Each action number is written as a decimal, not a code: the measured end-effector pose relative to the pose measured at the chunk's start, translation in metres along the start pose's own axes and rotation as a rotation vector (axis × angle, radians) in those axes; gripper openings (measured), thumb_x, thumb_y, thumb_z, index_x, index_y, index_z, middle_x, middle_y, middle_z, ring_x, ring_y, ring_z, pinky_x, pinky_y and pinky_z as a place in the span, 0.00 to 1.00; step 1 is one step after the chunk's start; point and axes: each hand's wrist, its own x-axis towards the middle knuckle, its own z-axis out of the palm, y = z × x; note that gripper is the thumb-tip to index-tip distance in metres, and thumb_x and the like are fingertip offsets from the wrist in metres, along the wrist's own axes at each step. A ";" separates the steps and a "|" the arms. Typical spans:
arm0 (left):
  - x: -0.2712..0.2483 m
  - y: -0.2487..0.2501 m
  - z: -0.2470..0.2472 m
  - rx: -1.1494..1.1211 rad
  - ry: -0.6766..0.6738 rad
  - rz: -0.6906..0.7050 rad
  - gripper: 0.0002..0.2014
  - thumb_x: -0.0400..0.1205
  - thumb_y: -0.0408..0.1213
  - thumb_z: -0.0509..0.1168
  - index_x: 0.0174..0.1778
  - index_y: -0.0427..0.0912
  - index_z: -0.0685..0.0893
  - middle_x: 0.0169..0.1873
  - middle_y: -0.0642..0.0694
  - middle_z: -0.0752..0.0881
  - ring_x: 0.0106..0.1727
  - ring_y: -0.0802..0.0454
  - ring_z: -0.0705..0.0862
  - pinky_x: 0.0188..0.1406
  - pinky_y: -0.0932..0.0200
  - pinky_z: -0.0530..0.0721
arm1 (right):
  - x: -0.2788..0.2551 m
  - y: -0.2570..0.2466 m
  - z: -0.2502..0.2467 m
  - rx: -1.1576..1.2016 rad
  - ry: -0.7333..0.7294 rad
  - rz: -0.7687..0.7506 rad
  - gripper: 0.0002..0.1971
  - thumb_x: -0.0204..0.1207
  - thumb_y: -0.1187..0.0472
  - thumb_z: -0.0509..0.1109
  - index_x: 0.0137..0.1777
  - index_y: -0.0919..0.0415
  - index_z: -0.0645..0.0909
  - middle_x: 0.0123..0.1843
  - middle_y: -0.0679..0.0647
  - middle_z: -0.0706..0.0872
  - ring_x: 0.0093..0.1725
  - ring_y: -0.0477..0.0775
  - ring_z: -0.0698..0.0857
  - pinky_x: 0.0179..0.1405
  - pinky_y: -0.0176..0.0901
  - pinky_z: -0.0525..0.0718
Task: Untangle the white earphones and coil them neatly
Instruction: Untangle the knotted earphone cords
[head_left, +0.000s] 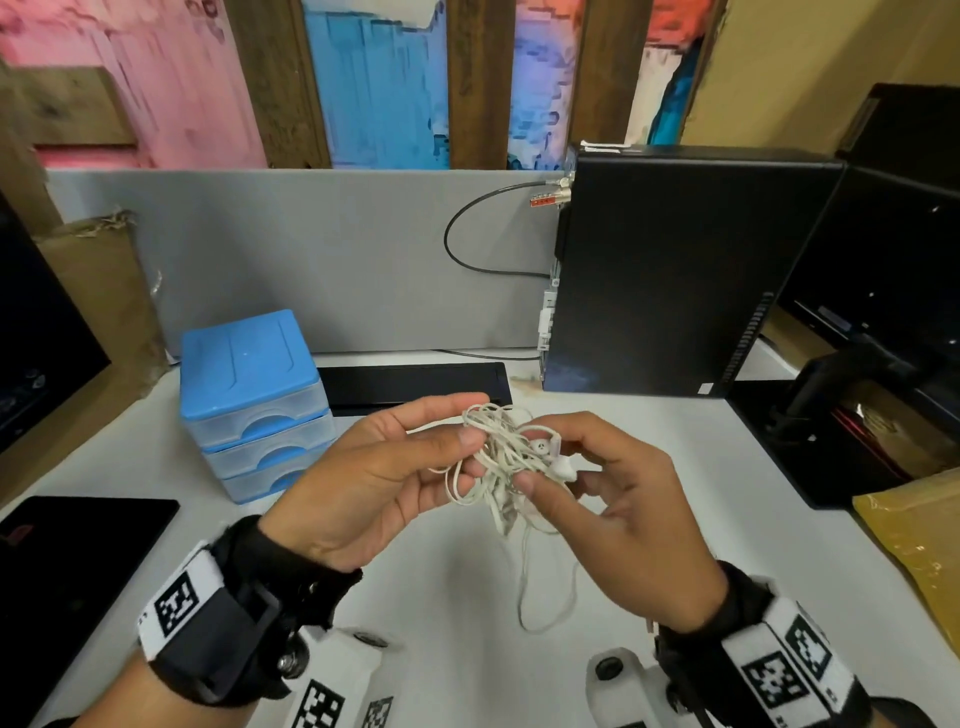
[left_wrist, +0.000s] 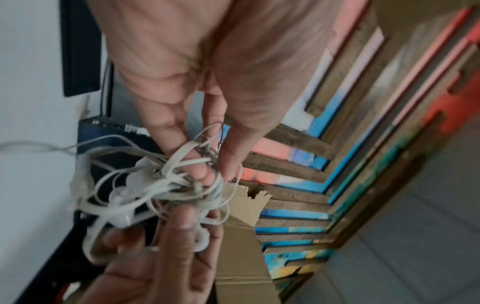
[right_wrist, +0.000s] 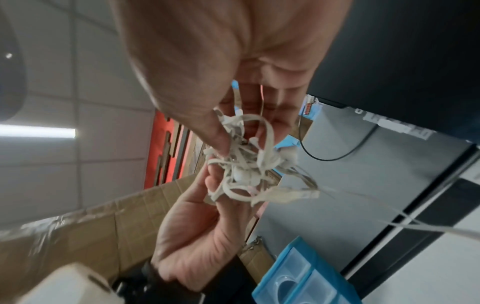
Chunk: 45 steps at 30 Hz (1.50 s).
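Earphones (head_left: 501, 457) bunched, lifted above worktop (head_left: 467, 571) so loop hangs free. Left hand (head_left: 374, 483) pinches tangle steady; right hand (head_left: 623, 509) pinches strands beside earbud (head_left: 563, 469), probably seeking loose end.

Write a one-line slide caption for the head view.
Left hand and right hand hold a tangled bundle of white flat-cable earphones above a white desk, beside a blue plastic drawer unit.

I see my left hand (head_left: 363, 483) and right hand (head_left: 639, 514) bare, each wrist wrapped in a black strap carrying a white band printed with black square markers, white camera housings mounted beneath.
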 end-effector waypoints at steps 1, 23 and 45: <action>-0.001 -0.001 0.001 0.037 0.017 0.025 0.20 0.69 0.29 0.75 0.58 0.37 0.90 0.42 0.35 0.90 0.31 0.53 0.86 0.32 0.64 0.88 | 0.000 0.001 0.000 0.044 -0.005 0.028 0.13 0.76 0.67 0.76 0.54 0.49 0.87 0.52 0.45 0.90 0.48 0.54 0.86 0.34 0.47 0.86; -0.002 -0.009 -0.004 0.437 -0.060 0.357 0.16 0.71 0.30 0.77 0.55 0.34 0.89 0.48 0.37 0.93 0.48 0.44 0.92 0.47 0.56 0.89 | 0.005 -0.010 -0.003 0.448 -0.065 0.270 0.16 0.69 0.67 0.76 0.54 0.68 0.77 0.34 0.56 0.90 0.29 0.50 0.83 0.25 0.42 0.83; 0.003 -0.009 -0.008 0.240 -0.019 0.304 0.16 0.68 0.36 0.77 0.52 0.40 0.93 0.48 0.35 0.92 0.46 0.44 0.91 0.46 0.57 0.89 | 0.008 -0.005 -0.013 0.496 -0.104 0.323 0.14 0.79 0.55 0.65 0.56 0.59 0.87 0.49 0.63 0.90 0.47 0.59 0.86 0.34 0.47 0.83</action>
